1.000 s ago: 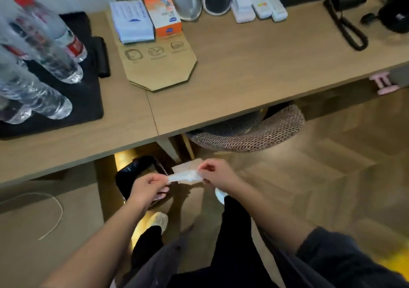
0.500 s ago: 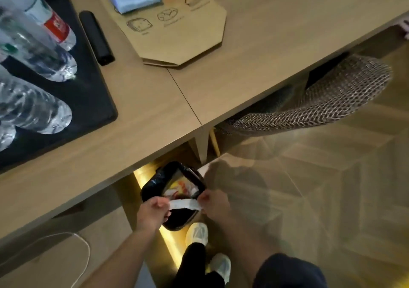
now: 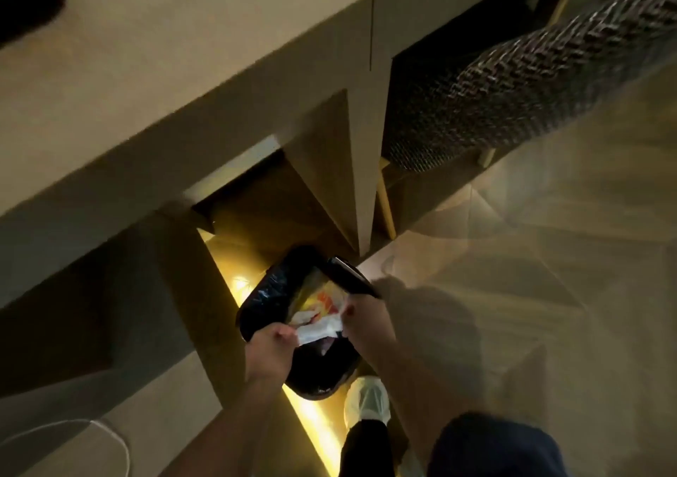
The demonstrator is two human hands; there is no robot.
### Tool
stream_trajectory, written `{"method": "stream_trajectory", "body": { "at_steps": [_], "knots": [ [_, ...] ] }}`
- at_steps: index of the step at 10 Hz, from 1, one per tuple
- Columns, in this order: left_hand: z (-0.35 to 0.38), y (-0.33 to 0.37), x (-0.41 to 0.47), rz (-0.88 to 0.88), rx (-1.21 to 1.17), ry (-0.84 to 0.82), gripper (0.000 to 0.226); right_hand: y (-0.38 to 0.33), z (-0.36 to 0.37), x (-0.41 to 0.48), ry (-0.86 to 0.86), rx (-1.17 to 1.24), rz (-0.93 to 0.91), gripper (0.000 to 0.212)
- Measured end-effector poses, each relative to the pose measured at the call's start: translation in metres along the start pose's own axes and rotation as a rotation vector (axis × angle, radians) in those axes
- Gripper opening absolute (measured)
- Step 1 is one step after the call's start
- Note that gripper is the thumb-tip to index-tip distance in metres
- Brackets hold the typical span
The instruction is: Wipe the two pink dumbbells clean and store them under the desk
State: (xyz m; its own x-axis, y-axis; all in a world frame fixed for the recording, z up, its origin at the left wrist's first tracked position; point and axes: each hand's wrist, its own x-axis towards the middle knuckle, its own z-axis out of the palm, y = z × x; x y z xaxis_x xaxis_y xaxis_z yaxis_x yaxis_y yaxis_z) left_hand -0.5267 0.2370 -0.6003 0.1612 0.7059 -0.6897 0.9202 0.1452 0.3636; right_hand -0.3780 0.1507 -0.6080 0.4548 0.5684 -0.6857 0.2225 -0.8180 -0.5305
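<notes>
Now: your left hand (image 3: 273, 344) and right hand (image 3: 366, 315) each pinch an end of the white wipe (image 3: 318, 330), stretched over the black-lined bin (image 3: 263, 293) at 6 o'clock below the counter (image 3: 183, 73). No pink dumbbells in view. Disposal step, likely; next, release over the opening.

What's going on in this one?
A person stands at the desk, pinching a crumpled white wipe between the left hand and right hand directly above a black-lined bin on the floor. The bin already holds some rubbish. No pink dumbbells are in view; the wipe is probably about to be dropped in.
</notes>
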Motion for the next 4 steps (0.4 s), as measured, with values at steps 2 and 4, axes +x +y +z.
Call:
{"method": "stream_trajectory", "body": {
  "at_steps": [2,4],
  "knots": [
    [0.026,-0.024,0.034,-0.023,-0.139,0.03,0.028,0.008,0.036,0.033,-0.086,0.092,-0.114,0.045],
    [0.028,-0.024,0.029,0.06,0.066,0.023,0.045,0.019,0.041,0.041,-0.201,-0.084,-0.22,0.056]
  ]
}}
